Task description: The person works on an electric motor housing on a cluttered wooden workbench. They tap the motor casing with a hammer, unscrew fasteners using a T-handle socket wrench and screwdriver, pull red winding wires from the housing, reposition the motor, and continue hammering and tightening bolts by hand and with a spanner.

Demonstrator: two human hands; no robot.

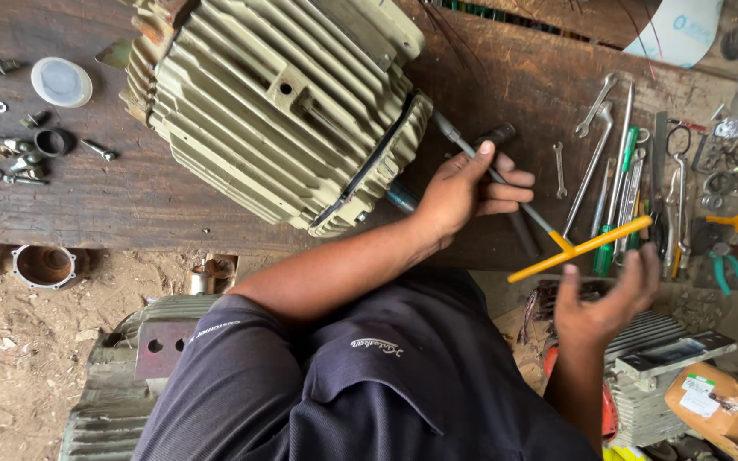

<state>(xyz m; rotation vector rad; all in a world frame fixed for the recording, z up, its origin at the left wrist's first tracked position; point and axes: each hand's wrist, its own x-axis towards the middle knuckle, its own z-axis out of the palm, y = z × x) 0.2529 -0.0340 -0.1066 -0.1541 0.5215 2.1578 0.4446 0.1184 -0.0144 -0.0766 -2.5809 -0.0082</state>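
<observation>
Dark navy cloth of your shirt (386, 384) fills the near edge, and both your forearms reach out from it over the worn brown wooden bench (113, 196).

Your left hand (465, 192) is closed around the grey steel shaft of a T-handle socket wrench (506, 183), forefinger laid along it, just right of the big ribbed, pale green cast motor housing (284, 111). The shaft runs up and left until its tip meets the housing's end flange; you cannot see the bolt it sits on. Your right hand (604, 299) is spread open and holds nothing, its fingertips just below the yellow crossbar (581, 249) of the wrench.

To do this step well, keep the shaft in line with the fastener so the socket stays square. Let the left grip stay loose enough for the shaft to turn inside it, as a guide only. Flick the crossbar with the open right hand from its end, where leverage is best, and take care it does not swing into the tools lying beside it.

By count: one motor housing on the bench, one T-handle wrench in hand. At far left lie one round white plastic cap (61, 82) and one small black ring (51, 142), among loose washers and bolts too small to count surely. On the right, a row of spanners and screwdrivers (612, 162) overlaps too much to number.
</observation>
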